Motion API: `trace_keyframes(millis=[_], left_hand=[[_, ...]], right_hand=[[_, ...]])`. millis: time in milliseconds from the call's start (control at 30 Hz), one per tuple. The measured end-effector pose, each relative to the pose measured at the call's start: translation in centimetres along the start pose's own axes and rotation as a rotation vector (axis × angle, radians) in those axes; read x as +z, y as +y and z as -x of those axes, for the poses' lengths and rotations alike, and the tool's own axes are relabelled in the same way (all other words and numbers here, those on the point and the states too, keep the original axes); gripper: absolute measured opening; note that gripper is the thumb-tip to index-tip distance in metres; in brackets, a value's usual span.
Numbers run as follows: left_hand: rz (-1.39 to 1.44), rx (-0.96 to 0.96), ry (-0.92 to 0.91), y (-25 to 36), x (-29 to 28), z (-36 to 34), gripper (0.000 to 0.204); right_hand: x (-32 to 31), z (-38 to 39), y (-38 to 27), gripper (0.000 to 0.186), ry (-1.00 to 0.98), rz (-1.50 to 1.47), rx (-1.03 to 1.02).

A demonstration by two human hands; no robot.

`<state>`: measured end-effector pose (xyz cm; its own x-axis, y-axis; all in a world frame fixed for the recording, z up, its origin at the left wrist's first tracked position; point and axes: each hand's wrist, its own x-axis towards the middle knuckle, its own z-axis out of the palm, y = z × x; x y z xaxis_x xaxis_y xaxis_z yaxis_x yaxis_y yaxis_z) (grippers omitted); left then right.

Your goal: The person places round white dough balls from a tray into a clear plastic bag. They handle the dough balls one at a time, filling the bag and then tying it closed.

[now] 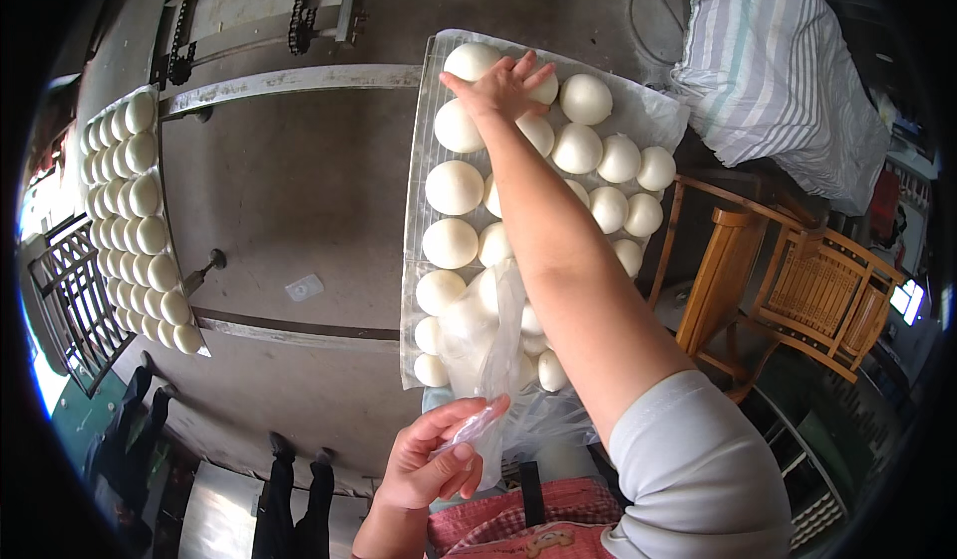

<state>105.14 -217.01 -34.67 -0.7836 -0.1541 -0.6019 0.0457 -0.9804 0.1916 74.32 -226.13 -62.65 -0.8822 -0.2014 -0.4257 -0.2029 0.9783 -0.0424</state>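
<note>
My left hand [439, 456] is closed on the gathered edge of a clear plastic bag [477, 330], which hangs over the near end of a rack in front of me. My right hand [506, 89] is stretched to the rack's far end, fingers spread over the white round buns [471, 61] there. It touches or hovers just above them; I cannot tell which. The buns stand in rows on the wire rack [414, 175], lined with a pale sheet [653, 121]. My right forearm hides part of the middle rows.
Another rack of white buns [145, 200] stands at the left. Metal rails [289, 79] cross the floor between the two. Wooden chairs [817, 280] and a striped woven sack [773, 71] are on the right. Dark-clothed legs [294, 504] show at the lower left.
</note>
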Motion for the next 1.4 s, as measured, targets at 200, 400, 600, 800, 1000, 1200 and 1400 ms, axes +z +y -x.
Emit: trace_keyframes(millis=[200, 400, 600, 800, 1000, 1200, 1400], left_hand=[[0.044, 0.021, 0.022, 0.3, -1.8, 0.5, 0.041], [0.112, 0.058, 0.005, -0.1, -1.7, 0.4, 0.044], [0.279, 0.116, -0.039, -0.9, 0.0, -0.7, 0.051], [0.397, 0.167, -0.035, -1.3, 2.3, -1.1, 0.064], [0.365, 0.064, 0.012, -1.7, 3.0, 2.6, 0.06], [0.192, 0.033, 0.186, -0.8, 1.9, 6.7, 0.057], [-0.194, -0.091, 0.682, 0.4, 1.9, 8.2, 0.058]], right_hand=[[-4.0, -2.7, 0.0, 0.097, -0.234, 0.062, -0.11], [-7.4, -9.9, 4.2, 0.077, -0.673, -0.654, 0.019], [-11.3, -7.4, 12.3, 0.078, -0.65, -1.735, 0.018], [-12.7, 10.7, 22.5, 0.067, -1.274, -1.969, -0.073], [-11.8, 23.9, 21.2, 0.082, -0.787, -0.227, -1.075], [-12.7, 11.2, 14.4, 0.028, -1.034, -1.183, -0.711], [2.1, 6.1, 5.8, 0.098, -0.013, -0.078, -0.179]])
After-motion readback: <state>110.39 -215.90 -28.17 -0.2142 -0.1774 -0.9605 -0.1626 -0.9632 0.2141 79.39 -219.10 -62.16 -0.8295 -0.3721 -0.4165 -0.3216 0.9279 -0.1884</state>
